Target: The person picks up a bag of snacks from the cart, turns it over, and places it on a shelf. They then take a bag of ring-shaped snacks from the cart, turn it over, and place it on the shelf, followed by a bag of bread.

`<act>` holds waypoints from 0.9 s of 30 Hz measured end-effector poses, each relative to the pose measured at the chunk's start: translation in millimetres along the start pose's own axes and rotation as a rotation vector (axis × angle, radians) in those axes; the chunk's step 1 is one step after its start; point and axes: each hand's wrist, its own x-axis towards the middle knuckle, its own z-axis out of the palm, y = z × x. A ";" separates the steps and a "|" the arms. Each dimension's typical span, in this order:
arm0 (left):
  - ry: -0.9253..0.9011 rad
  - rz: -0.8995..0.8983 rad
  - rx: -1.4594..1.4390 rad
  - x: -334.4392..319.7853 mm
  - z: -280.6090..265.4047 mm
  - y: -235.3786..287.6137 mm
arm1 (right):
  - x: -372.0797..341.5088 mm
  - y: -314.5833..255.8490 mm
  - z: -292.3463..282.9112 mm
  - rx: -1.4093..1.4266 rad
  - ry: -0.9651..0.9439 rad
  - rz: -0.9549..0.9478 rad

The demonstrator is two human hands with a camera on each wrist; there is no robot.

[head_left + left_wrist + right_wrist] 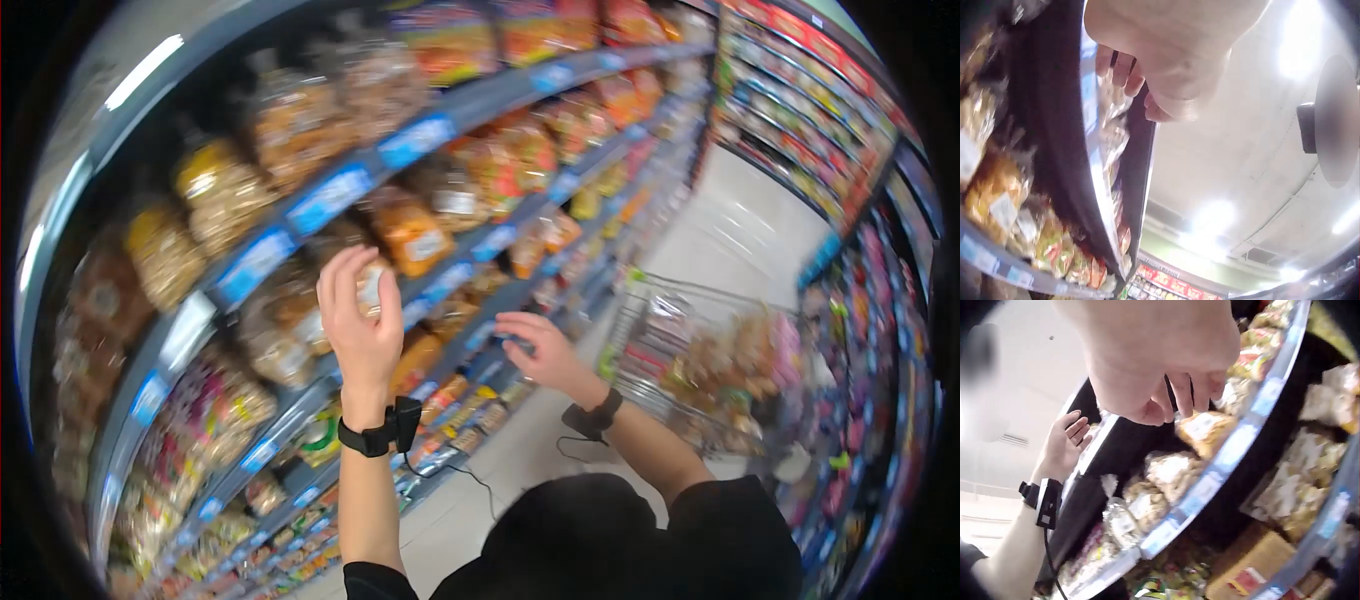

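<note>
bags [225, 205] line upper left; near frame centre, we hold our left hand [362, 318] and right hand [545, 350] loosely uncurled.

Passable along the strip of floor [540, 440] between shelves [485, 105] and shopping cart [700, 287], and reachable through the dark gap above the bagged goods [1172, 475], but barred overhead by the upper shelf [1099, 444], low in front by the label-lined shelf edge [1238, 447] (with bags packed close behind).
</note>
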 end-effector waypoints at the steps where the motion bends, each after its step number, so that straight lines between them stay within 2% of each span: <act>1: -0.094 -0.039 0.000 -18.3 31.0 3.8 | -27.8 27.0 -17.0 -0.065 -0.015 0.050; 2: -0.185 -0.070 0.009 -38.4 62.7 9.7 | -54.5 48.9 -41.2 -0.106 0.011 0.090; 4: -0.403 -0.183 -0.088 -86.5 121.4 20.3 | -106.6 81.4 -88.4 -0.125 -0.104 0.409; 5: -0.494 -0.236 -0.165 -111.8 150.4 29.1 | -135.3 95.3 -109.7 -0.133 -0.085 0.438; 6: -0.585 -0.292 -0.235 -138.6 177.4 42.5 | -167.6 107.2 -132.5 -0.244 -0.071 0.601; 7: -0.701 -0.287 -0.270 -163.9 200.8 56.5 | -199.4 117.8 -153.7 -0.352 -0.060 0.763; 8: -0.817 -0.279 -0.305 -189.1 222.9 69.4 | -231.3 129.0 -173.2 -0.351 -0.044 0.789; 10: -1.059 -0.241 -0.347 -243.4 265.2 89.5 | -291.5 143.1 -212.3 -0.503 -0.035 1.007; 11: -1.192 -0.185 -0.282 -269.2 281.3 98.9 | -316.0 140.0 -227.5 -0.510 -0.022 1.038; 12: -1.210 -0.175 -0.305 -287.5 299.2 110.1 | -336.7 138.0 -242.2 -0.804 -0.046 1.051; 13: -1.313 -0.154 -0.308 -304.6 313.4 121.6 | -361.4 135.9 -254.4 -1.094 -0.082 1.050; 15: -1.510 -0.150 -0.297 -334.8 336.3 138.6 | -409.9 138.9 -275.7 -1.068 -0.155 1.164; 16: -1.519 -0.139 -0.304 -347.1 347.5 146.1 | -433.5 146.0 -282.0 -1.034 -0.228 1.254; 17: -1.589 -0.057 -0.209 -358.5 356.6 153.0 | -453.4 152.7 -283.8 -1.147 -0.252 1.093; 19: -1.711 0.083 -0.041 -371.9 371.8 162.7 | -447.5 146.8 -288.7 -1.077 -0.259 1.130; 20: -1.721 0.096 -0.051 -376.7 377.5 165.5 | -441.8 143.6 -291.3 -1.008 -0.273 1.150; 22: -1.845 0.084 0.071 -385.4 385.2 163.2 | -441.5 148.1 -292.4 -1.004 -0.234 1.156; 24: -1.853 0.083 0.077 -392.4 387.3 160.6 | -440.2 149.7 -293.2 -0.910 -0.233 1.188; 27: -1.877 0.043 0.031 -393.9 390.5 151.5 | -442.9 148.0 -286.5 -0.944 -0.178 1.172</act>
